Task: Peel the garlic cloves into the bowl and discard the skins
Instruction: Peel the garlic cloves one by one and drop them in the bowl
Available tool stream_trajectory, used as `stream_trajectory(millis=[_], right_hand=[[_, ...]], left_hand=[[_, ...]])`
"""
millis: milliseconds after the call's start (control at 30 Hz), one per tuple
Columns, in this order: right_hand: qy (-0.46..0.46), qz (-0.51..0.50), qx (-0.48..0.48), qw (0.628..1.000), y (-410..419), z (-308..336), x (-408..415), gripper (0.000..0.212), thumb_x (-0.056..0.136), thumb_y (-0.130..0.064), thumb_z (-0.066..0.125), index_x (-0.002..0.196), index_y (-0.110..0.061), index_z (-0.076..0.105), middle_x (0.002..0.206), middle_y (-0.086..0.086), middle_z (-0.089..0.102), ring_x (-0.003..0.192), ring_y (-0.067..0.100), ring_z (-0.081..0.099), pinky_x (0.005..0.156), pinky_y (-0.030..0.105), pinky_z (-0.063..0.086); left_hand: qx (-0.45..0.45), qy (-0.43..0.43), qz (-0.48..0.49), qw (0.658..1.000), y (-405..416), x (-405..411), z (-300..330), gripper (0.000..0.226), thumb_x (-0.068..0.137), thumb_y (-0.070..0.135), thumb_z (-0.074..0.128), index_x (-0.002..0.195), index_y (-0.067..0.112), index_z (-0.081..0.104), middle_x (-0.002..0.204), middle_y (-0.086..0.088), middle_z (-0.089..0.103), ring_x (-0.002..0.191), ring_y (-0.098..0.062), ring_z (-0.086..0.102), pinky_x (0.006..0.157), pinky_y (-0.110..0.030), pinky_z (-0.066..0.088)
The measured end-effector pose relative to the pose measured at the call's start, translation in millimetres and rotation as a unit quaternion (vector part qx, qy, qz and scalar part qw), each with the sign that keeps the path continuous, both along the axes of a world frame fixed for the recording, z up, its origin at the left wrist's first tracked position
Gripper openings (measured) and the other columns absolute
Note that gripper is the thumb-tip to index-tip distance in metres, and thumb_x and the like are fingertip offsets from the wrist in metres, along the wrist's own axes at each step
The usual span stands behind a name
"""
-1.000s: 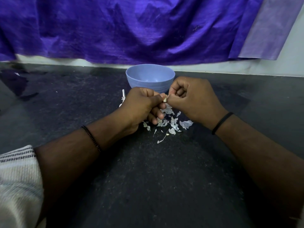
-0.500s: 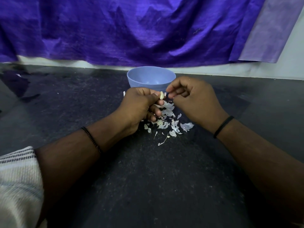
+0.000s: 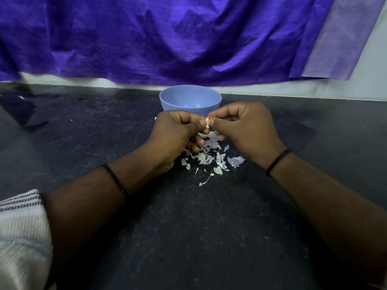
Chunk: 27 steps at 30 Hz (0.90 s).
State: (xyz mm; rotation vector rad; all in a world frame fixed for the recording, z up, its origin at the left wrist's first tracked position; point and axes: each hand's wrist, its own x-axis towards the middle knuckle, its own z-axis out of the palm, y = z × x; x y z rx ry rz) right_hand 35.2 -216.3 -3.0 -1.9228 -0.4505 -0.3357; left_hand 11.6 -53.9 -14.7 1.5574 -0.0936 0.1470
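With the garlic clove [image 3: 207, 123] pinched between both hands [image 3: 206, 125] at 6 o'clock of the bowl [image 3: 190, 99], strip skin in small pulls, dropping it onto the skins [image 3: 211, 159] on the desk [image 3: 188, 237].

Head view, down over countertop [image 3: 188, 237]

I see the bowl [image 3: 190, 101] on the counter [image 3: 188, 237] just behind my two hands; the garlic clove [image 3: 207, 123] sits between them; the skins [image 3: 211, 159] lie scattered below; cloth [image 3: 167, 38] hangs behind.
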Motion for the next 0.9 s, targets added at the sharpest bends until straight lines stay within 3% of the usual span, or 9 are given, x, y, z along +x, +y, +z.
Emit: stream_trajectory(millis=[167,300,433,633,900], right_hand=[[-0.036,-0.012,-0.038,0.999,0,-1,-1,0.005,0.084,-0.022,0.08,0.08,-0.02,0.077,0.066,0.002,0.073,0.061,0.025,0.07,0.059,0.038,0.058],[-0.079,0.004,-0.07,0.994,-1,-3,0,0.006,0.085,-0.019,0.078,0.082,-0.017,0.073,0.069,-0.006,0.07,0.06,0.004,0.063,0.06,0.026,0.058],[-0.1,0.018,-0.091,0.991,-2,-4,2,0.009,0.085,-0.018,0.078,0.082,-0.015,0.07,0.068,-0.008,0.066,0.059,0.001,0.06,0.058,0.018,0.052],[-0.126,0.074,-0.179,0.973,-8,-2,7,0.01,0.09,-0.019,0.07,0.085,-0.017,0.061,0.079,-0.001,0.065,0.07,0.018,0.061,0.065,0.039,0.052],[-0.135,0.085,-0.204,0.966,-9,1,8,0.005,0.087,-0.017,0.062,0.085,-0.015,0.058,0.085,-0.001,0.061,0.076,0.016,0.056,0.068,0.035,0.047]], left_hand=[[0.007,-0.01,0.015,1.0,-2,0,-2,0.01,0.095,0.002,0.063,0.096,-0.004,0.07,0.074,-0.009,0.07,0.05,-0.014,0.059,0.045,-0.026,0.049],[0.002,-0.007,0.012,1.0,-2,0,-3,0.009,0.095,0.002,0.063,0.094,-0.003,0.07,0.073,-0.009,0.07,0.049,-0.015,0.059,0.044,-0.026,0.049],[0.008,-0.009,0.009,1.0,-2,-1,-3,0.008,0.095,0.001,0.063,0.093,-0.002,0.07,0.072,-0.009,0.07,0.049,-0.015,0.059,0.044,-0.026,0.05],[0.023,0.011,-0.035,0.999,1,-1,-2,0.009,0.095,0.003,0.062,0.093,-0.003,0.069,0.077,-0.011,0.07,0.052,-0.015,0.06,0.044,-0.025,0.05],[-0.027,0.023,-0.041,0.999,2,0,0,0.009,0.096,0.004,0.06,0.095,-0.002,0.067,0.078,-0.01,0.068,0.05,-0.014,0.058,0.042,-0.024,0.049]])
